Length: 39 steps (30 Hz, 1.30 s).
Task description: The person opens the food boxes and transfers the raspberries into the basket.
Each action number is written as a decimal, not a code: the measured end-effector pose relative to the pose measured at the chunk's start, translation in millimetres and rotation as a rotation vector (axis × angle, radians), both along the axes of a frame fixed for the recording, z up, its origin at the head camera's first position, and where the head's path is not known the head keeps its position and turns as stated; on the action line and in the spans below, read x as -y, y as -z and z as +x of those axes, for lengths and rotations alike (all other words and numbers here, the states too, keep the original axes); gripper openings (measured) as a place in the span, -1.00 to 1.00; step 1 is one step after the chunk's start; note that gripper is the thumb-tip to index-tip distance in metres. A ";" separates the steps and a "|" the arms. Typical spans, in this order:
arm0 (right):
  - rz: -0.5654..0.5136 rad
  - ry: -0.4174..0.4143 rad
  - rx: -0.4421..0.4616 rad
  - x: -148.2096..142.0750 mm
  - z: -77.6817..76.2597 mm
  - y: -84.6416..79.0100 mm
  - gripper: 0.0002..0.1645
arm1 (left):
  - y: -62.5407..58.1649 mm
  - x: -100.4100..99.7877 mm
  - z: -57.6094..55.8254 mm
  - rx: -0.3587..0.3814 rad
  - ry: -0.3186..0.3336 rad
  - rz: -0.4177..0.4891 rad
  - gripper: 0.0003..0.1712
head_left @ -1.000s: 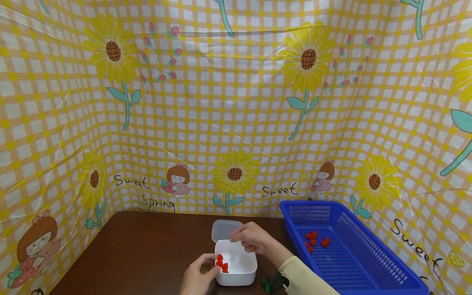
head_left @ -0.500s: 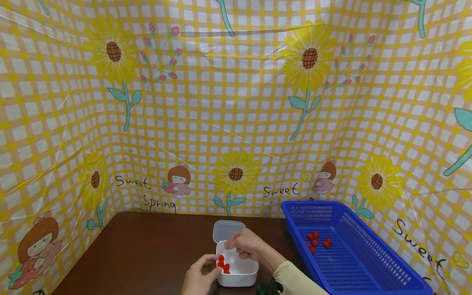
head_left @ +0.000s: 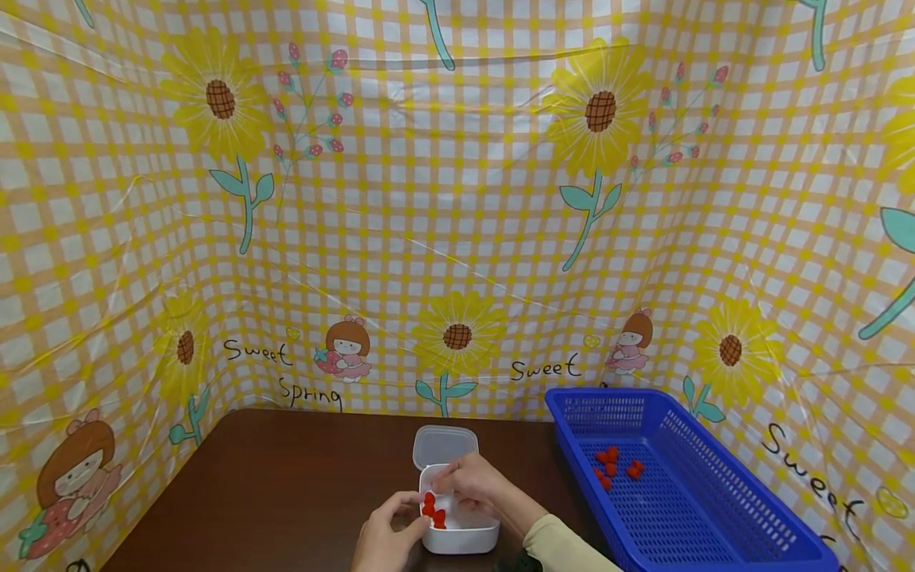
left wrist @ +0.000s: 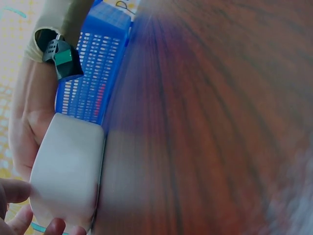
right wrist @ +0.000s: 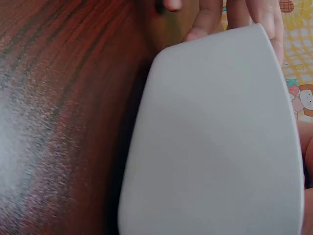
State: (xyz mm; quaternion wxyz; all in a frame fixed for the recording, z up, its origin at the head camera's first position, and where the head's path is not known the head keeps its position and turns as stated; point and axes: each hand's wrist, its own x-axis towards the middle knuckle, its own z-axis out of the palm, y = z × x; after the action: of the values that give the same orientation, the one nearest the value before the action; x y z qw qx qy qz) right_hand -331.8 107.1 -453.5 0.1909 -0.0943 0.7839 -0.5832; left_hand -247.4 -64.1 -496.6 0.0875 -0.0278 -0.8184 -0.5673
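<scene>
A white square container (head_left: 461, 542) stands on the dark wooden table, its top uncovered. At its left side my left hand (head_left: 389, 528) holds the wall, thumb at the near left corner and fingers along the rim. Inside, against the left wall, lie small red lumpy pieces (head_left: 439, 519). My right hand (head_left: 475, 483) reaches down into the container from the right with bent fingers; I cannot tell whether they hold anything. The left wrist view shows the container's outer wall (left wrist: 68, 166) with left fingers (left wrist: 14, 191) against it. In the right wrist view, the wall (right wrist: 210, 137) hides the right fingertips.
A clear plastic lid (head_left: 445, 446) lies just behind the container. To the right, a blue perforated basket (head_left: 715, 508) has several red pieces (head_left: 608, 457) in its far left part. Checked sunflower cloth (head_left: 457, 199) hangs around the table's back and sides.
My right hand has moved left and lower, from the container's far right rim down into it. The left hand keeps its hold on the container.
</scene>
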 end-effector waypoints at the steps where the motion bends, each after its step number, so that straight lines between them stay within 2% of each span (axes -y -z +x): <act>1: 0.001 0.006 -0.009 0.5 0.8 1.0 -0.82 | 0.1 0.1 0.2 -0.004 0.002 0.003 -0.65; 5: 0.022 0.038 -0.052 4.2 3.5 7.8 -0.82 | -0.2 -0.3 1.1 -0.007 0.005 0.008 -0.64; 10: 0.047 0.086 -0.061 9.2 4.8 14.6 -0.86 | -1.1 -0.3 1.8 -0.008 0.001 0.004 -0.65; 27: 0.191 0.134 -0.131 16.1 9.7 15.9 -0.89 | -2.3 1.5 4.1 -0.014 0.035 0.009 -0.63; 39: 0.254 0.157 -0.152 19.1 14.0 12.5 -0.95 | -1.9 1.8 4.6 -0.031 0.024 -0.009 -0.64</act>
State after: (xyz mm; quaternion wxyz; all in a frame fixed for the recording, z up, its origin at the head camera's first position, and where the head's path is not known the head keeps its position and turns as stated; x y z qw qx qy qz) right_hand -317.8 88.0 -466.0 0.0951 -0.0519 0.8685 -0.4838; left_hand -242.8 -65.9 -494.7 0.0935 -0.0469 -0.8191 -0.5641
